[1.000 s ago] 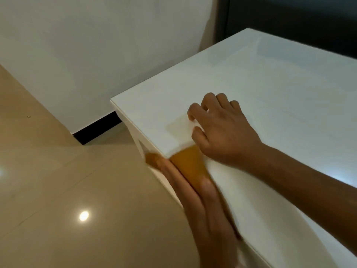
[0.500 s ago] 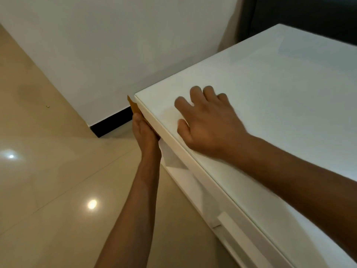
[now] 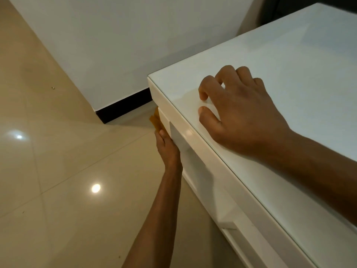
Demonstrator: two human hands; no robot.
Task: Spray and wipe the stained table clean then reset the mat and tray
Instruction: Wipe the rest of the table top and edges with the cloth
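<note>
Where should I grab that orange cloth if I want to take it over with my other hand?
Pinch the free corner of the orange cloth that sticks out past the left hand, coming from the floor side near the table corner. The rest is pressed flat against the table's side face under that hand, so probably only that upper flap gives fingers anything to close on.

The right hand (image 3: 243,115) lies palm down, forearm running off to the lower right, fingers curled so the tips press down, thumb beside them. The left hand (image 3: 167,147) reaches up from below on a straight forearm; its fingers, mostly hidden, seem to pinch something.
</note>
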